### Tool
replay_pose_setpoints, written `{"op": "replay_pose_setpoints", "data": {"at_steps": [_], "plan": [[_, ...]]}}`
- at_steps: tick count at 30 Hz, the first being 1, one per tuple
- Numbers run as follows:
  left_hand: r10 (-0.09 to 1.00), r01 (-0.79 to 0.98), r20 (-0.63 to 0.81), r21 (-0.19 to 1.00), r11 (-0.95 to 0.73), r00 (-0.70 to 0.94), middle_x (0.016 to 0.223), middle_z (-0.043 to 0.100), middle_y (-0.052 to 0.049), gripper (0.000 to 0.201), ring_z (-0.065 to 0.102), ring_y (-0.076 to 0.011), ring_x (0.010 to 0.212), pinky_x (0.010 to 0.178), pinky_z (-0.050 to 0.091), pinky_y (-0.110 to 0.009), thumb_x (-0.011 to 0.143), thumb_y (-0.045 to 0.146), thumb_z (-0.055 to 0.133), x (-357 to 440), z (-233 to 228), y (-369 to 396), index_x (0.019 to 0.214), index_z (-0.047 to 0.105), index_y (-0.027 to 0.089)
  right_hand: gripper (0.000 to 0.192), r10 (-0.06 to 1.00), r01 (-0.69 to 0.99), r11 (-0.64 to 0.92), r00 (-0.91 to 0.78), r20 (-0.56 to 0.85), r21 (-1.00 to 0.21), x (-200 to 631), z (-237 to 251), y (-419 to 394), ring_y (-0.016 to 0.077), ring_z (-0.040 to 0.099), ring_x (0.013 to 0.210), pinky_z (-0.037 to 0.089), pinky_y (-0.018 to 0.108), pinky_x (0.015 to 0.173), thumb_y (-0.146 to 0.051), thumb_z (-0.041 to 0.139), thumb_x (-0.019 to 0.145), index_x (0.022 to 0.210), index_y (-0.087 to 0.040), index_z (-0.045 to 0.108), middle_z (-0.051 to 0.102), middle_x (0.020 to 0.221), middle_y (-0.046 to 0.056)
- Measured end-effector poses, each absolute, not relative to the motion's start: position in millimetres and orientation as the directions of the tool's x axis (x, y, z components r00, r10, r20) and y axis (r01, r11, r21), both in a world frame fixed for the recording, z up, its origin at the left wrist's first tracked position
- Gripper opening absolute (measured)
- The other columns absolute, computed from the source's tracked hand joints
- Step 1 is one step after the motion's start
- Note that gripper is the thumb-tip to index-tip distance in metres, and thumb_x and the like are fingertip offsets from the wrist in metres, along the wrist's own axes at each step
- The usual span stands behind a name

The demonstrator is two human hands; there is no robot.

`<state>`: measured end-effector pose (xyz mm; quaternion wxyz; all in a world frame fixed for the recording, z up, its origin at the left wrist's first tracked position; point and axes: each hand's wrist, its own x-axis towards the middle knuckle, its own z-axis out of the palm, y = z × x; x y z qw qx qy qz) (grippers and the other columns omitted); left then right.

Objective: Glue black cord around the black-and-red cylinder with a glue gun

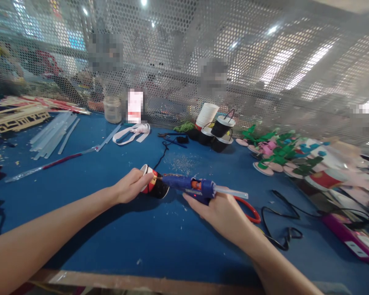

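My left hand (130, 186) is closed around a paper cup (160, 189), which lies tilted on its side with its white rim to the left. Part of the cup is red and printed, and the rest is wrapped in black. A black cord (162, 157) runs from the cup toward the back of the table. In my right hand (217, 207) is a blue hot glue gun (180, 183), gripped by its handle. Its nozzle points left and meets the cup's side near my left thumb. A clear glue stick (233, 192) sticks out of the gun's back end.
Glue sticks (53, 133) and a glass jar (112, 110) lie at the left. Black-wrapped cups (222, 126) stand at the back beside stacked white cups (206, 114). Craft flowers (275, 149), a black cable (283, 205) and a purple power strip (350, 237) are on the right. Red-handled scissors (250, 211) lie by my right wrist.
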<state>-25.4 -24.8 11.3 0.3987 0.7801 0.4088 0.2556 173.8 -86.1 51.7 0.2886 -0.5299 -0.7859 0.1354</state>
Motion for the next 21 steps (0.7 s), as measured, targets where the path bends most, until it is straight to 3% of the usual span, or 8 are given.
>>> {"op": "replay_pose_setpoints", "data": {"at_steps": [10,16,21], "plan": [[0.864,0.423,0.025,0.865,-0.271,0.504,0.044,0.022,0.005,0.041,0.019,-0.0060,0.044,0.041,0.016,-0.021,0.077,0.040,0.026,-25,12,-25,0.044,0.025,0.016,0.011,0.908,0.746,0.409,-0.274,0.317,-0.526,175,38,-89,0.0122,0.050,0.047,0.040,0.023,0.046,-0.023,0.049,0.071,0.061,-0.018,0.050,0.056,0.055,-0.001],[0.864,0.365,0.004,0.905,-0.217,0.504,0.044,0.021,0.005,0.040,0.018,-0.0060,0.043,0.041,0.014,-0.022,0.077,0.041,0.026,-24,12,-26,0.045,0.023,0.017,0.009,0.926,0.762,0.377,-0.303,0.225,-0.527,172,39,-94,0.0134,0.053,0.056,0.041,0.024,0.053,-0.022,0.047,0.072,0.067,-0.018,0.053,0.057,0.063,0.001],[0.871,0.382,0.004,0.897,-0.220,0.492,0.045,0.022,0.005,0.040,0.019,-0.0060,0.043,0.041,0.015,-0.022,0.077,0.041,0.026,-24,12,-26,0.045,0.024,0.017,0.009,0.962,0.729,0.274,-0.218,0.166,-0.627,173,43,-92,0.0139,0.053,0.052,0.042,0.024,0.050,-0.024,0.050,0.069,0.065,-0.017,0.055,0.056,0.057,0.001]]}}
